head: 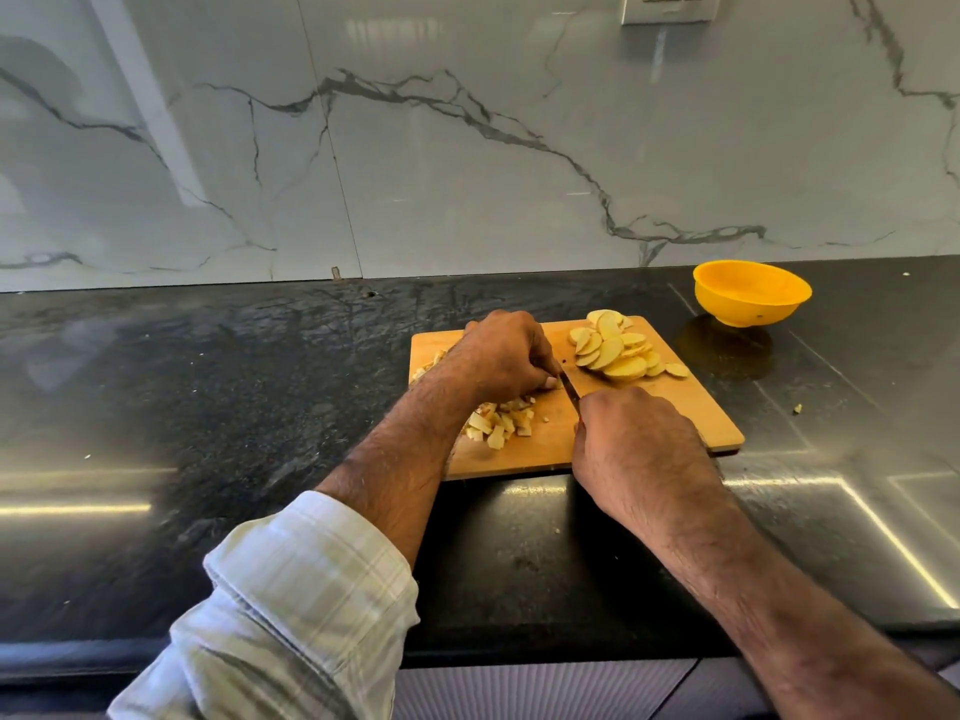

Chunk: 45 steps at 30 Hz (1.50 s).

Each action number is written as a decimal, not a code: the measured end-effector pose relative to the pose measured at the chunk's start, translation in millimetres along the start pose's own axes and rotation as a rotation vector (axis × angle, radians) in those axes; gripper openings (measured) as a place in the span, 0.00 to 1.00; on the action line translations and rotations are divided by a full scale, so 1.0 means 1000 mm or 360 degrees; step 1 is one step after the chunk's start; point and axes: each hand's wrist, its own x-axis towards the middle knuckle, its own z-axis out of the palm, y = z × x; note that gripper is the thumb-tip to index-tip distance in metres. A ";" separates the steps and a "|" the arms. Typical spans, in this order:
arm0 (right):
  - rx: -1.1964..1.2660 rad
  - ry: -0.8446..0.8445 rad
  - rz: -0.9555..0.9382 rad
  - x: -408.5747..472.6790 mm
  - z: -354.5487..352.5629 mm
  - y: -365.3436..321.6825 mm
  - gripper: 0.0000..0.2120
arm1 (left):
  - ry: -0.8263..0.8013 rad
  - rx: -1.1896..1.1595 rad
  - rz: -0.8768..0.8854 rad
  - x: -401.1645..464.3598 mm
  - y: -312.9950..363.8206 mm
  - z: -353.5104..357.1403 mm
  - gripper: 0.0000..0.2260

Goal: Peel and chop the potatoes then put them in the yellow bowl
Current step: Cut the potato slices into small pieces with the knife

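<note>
A wooden cutting board [691, 413] lies on the black counter. A pile of round potato slices [618, 350] sits at its far right. Small chopped potato cubes [501, 423] lie near its left front. My left hand [501, 358] is curled over potato pieces at the board's middle, fingertips down beside the blade. My right hand [636, 449] grips the handle of a knife [570, 388], whose dark blade shows between the two hands. The yellow bowl [750, 293] stands empty on the counter, beyond the board's far right corner.
The black stone counter [208, 407] runs left and right, with a marble backsplash [467, 148] behind. A small potato scrap [796, 408] lies on the counter right of the board. The counter's front edge is near my forearms.
</note>
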 end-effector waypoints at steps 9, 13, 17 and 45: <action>-0.0233 -0.0148 -0.0115 0.012 -0.010 -0.016 0.20 | -0.0031 -0.0075 -0.0008 0.003 -0.007 -0.002 0.03; -0.0213 -0.0163 -0.0113 0.021 -0.018 -0.015 0.21 | -0.0020 -0.0008 0.0016 0.005 -0.007 -0.002 0.03; -0.0193 -0.0166 -0.0134 0.010 -0.013 -0.004 0.17 | 0.0003 0.0112 -0.0040 0.003 0.000 -0.004 0.02; 0.0046 0.0282 -0.0245 -0.001 0.011 0.020 0.09 | 0.0005 0.0146 0.0019 -0.003 -0.007 -0.006 0.04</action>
